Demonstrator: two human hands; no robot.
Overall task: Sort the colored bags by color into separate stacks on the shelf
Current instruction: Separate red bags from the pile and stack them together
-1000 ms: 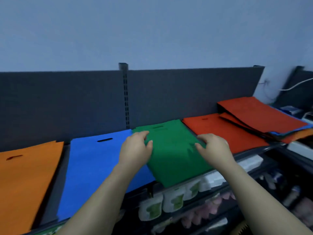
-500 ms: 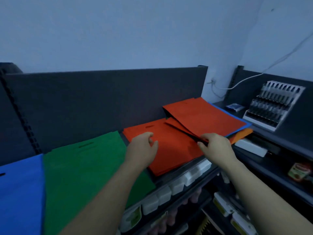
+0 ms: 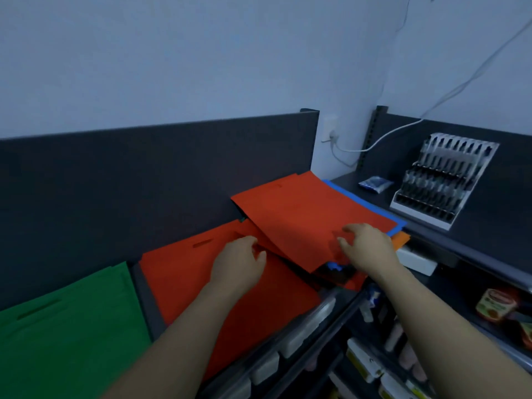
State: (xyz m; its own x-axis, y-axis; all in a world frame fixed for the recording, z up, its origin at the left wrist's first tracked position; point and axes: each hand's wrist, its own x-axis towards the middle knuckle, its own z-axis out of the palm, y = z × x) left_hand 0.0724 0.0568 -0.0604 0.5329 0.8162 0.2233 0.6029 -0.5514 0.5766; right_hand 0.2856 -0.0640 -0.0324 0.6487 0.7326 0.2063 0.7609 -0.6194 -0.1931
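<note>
A mixed pile lies at the shelf's right end, with a red bag [image 3: 302, 214] on top, a blue bag [image 3: 397, 226] and an orange bag [image 3: 402, 240] showing beneath. My right hand [image 3: 368, 249] rests on the top red bag's front corner with fingers spread and curved; that corner is raised off the pile. My left hand [image 3: 239, 263] hovers with loosely curled fingers at the red bag's left edge, above a flat red stack [image 3: 195, 286]. A green stack [image 3: 66, 326] lies at the left.
The dark shelf [image 3: 141, 289] has a tall back panel [image 3: 144, 182]. On the side shelf to the right stand a display rack [image 3: 443, 180] and a small blue packet [image 3: 374, 184]. A white cable [image 3: 383, 136] hangs there. White containers [image 3: 302, 335] and a jar [image 3: 495, 308] fill lower shelves.
My view swung right from the green stack to the mixed pile. Both hands moved right, and my right hand went from the pile's front edge onto the top red bag.
</note>
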